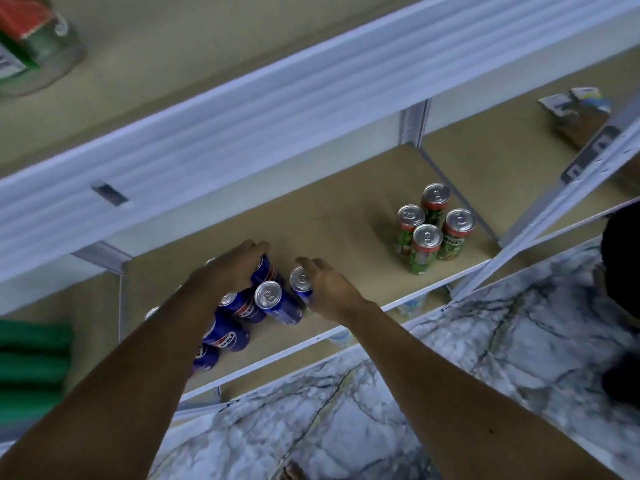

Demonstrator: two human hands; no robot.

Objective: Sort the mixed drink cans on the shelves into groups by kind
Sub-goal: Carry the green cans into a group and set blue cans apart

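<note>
Shelving with white metal rails [214, 109] and tan boards is seen from above, over a marble-patterned floor [346, 410]. On the middle shelf board [332, 216], a cluster of blue cans [242, 306] is gathered at the left, and four green cans [433, 226] are grouped upright well apart to the right. The left hand [228, 268] is curled over the top of a rear blue can. The right hand [329, 289] is wrapped around another blue can [300, 282] beside the cluster, thumb extended.
</note>
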